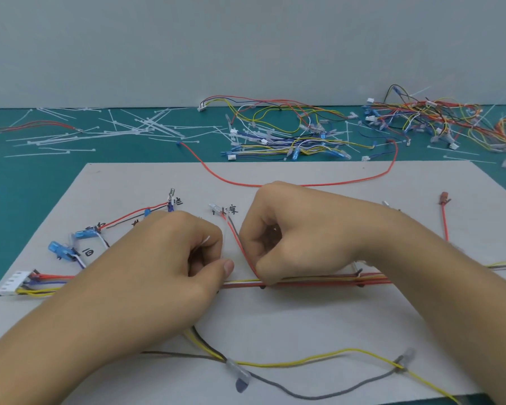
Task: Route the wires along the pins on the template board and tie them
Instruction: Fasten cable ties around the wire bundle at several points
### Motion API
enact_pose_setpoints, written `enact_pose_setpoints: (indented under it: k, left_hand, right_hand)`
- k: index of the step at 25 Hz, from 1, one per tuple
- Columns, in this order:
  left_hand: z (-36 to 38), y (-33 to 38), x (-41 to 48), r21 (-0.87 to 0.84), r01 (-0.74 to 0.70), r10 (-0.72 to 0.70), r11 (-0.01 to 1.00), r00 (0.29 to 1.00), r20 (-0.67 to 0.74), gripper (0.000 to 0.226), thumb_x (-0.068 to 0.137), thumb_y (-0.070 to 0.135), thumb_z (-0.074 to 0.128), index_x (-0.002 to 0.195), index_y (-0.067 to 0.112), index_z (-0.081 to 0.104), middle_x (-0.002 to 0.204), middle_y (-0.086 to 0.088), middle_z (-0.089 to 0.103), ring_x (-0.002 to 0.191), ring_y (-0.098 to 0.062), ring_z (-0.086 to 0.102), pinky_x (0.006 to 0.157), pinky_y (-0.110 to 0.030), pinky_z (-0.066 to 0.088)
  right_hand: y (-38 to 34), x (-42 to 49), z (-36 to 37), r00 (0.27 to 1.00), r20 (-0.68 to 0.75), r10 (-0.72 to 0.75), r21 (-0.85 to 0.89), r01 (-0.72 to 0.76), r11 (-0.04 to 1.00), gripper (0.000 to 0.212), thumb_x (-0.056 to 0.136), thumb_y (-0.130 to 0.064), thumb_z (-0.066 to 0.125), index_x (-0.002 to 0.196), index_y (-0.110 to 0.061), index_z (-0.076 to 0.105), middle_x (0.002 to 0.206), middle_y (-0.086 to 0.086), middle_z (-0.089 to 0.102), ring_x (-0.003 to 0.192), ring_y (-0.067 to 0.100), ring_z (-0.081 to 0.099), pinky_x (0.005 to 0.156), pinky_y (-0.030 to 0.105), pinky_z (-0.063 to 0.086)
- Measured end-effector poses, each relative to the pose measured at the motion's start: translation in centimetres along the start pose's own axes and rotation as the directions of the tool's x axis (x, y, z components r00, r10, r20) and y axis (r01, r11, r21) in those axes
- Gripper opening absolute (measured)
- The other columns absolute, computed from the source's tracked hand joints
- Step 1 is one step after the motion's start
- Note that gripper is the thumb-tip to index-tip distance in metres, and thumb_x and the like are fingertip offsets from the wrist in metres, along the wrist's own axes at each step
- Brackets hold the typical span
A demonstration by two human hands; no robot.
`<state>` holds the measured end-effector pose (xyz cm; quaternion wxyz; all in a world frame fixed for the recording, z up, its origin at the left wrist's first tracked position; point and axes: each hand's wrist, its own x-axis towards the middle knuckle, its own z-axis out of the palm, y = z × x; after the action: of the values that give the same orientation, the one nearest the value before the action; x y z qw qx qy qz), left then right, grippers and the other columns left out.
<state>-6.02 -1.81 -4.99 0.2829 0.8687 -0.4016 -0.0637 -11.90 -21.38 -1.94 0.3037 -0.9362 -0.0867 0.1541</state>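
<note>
My left grip (187, 252) pinches a white cable tie (206, 240); my right grip (292, 229), at three o'clock, clamps the wire bundle (243, 283).

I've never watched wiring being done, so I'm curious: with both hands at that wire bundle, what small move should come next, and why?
Probably loop the white strip, seemingly a cable tie, around the wire bundle. The left hand grips that strip, and the right hand pinches the bundle beside it, holding the wires together.
</note>
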Motion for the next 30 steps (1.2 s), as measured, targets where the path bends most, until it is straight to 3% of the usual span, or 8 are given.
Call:
enact_pose_setpoints:
  k: [4,7,9,12,15,19,24,30]
  left_hand:
    - [0.2,-0.3,0.2,-0.008,0.011,-0.011,1.000,1.000,-0.003,0.026,0.080,0.036,0.067,0.065,0.016,0.062,0.052,0.011,0.056,0.055,-0.008,0.054,0.056,-0.016,0.042]
    - [0.1,-0.3,0.1,-0.008,-0.002,0.002,1.000,1.000,-0.012,0.023,0.081,0.039,0.070,0.068,0.021,0.063,0.053,0.012,0.058,0.057,-0.007,0.057,0.052,-0.017,0.040]
    - [0.1,-0.1,0.1,-0.013,-0.007,0.007,1.000,1.000,-0.025,0.020,0.080,0.048,0.068,0.074,0.029,0.063,0.058,0.016,0.060,0.061,-0.005,0.058,0.048,-0.016,0.033]
    - [0.0,0.0,0.0,-0.046,0.001,-0.003,0.999,0.999,-0.047,0.026,0.079,0.056,0.062,0.075,0.030,0.064,0.061,0.017,0.061,0.061,-0.005,0.057,0.050,-0.017,0.033]
    - [0.2,0.1,-0.1,-0.059,-0.009,0.006,0.998,0.998,-0.062,0.032,0.078,0.054,0.062,0.070,0.023,0.063,0.060,0.013,0.061,0.058,-0.008,0.056,0.049,-0.022,0.036]
    - [0.1,0.2,-0.2,-0.083,0.001,-0.007,0.997,0.997,-0.072,0.032,0.079,0.055,0.062,0.072,0.024,0.064,0.059,0.011,0.061,0.061,-0.009,0.057,0.051,-0.027,0.038]
    - [0.4,0.0,-0.1,-0.057,0.013,-0.016,0.998,0.998,-0.056,0.033,0.075,0.055,0.059,0.070,0.023,0.064,0.062,0.016,0.063,0.062,-0.005,0.059,0.050,-0.022,0.035]
    - [0.4,-0.3,0.1,-0.041,0.025,-0.027,0.999,0.997,-0.070,0.033,0.073,0.057,0.054,0.070,0.025,0.063,0.066,0.019,0.062,0.064,-0.003,0.059,0.049,-0.018,0.032]
  right_hand:
    - [0.5,-0.2,0.0,1.000,0.008,0.001,-0.004,-0.001,1.000,0.011,0.073,-0.008,0.072,0.063,-0.013,0.071,0.053,0.001,0.060,0.048,0.004,0.050,0.048,0.026,0.043]
    - [0.7,-0.6,-1.8,0.998,0.065,0.003,0.018,-0.004,1.000,0.005,0.080,-0.018,0.073,0.076,-0.019,0.076,0.062,-0.007,0.069,0.056,0.002,0.059,0.053,0.020,0.047]
    - [1.8,0.3,-3.8,0.994,-0.097,0.043,0.087,-0.034,0.996,0.007,0.081,-0.021,0.071,0.081,-0.019,0.078,0.066,-0.005,0.072,0.058,0.006,0.062,0.053,0.022,0.048]
    - [5.0,4.4,-7.1,0.837,-0.480,0.262,0.198,-0.188,0.962,0.009,0.080,-0.016,0.070,0.082,-0.013,0.078,0.067,0.000,0.070,0.059,0.013,0.061,0.052,0.027,0.046]
    - [8.4,9.1,-9.0,0.712,-0.560,0.424,0.193,-0.385,0.903,0.016,0.081,-0.013,0.070,0.093,-0.005,0.078,0.077,0.012,0.068,0.069,0.021,0.060,0.061,0.029,0.050]
    - [11.5,13.7,-9.6,0.620,-0.672,0.405,0.085,-0.479,0.874,0.028,0.084,0.001,0.055,0.102,0.000,0.077,0.101,0.017,0.076,0.098,0.030,0.071,0.088,0.040,0.060]
    - [13.0,16.3,-9.9,0.682,-0.620,0.388,-0.061,-0.534,0.843,0.021,0.086,-0.006,0.066,0.104,-0.004,0.077,0.106,0.017,0.076,0.103,0.030,0.071,0.089,0.043,0.061]
    - [13.1,17.1,-10.1,0.674,-0.633,0.380,-0.084,-0.548,0.832,0.014,0.085,-0.010,0.066,0.096,-0.009,0.074,0.093,0.010,0.072,0.092,0.030,0.068,0.080,0.039,0.060]
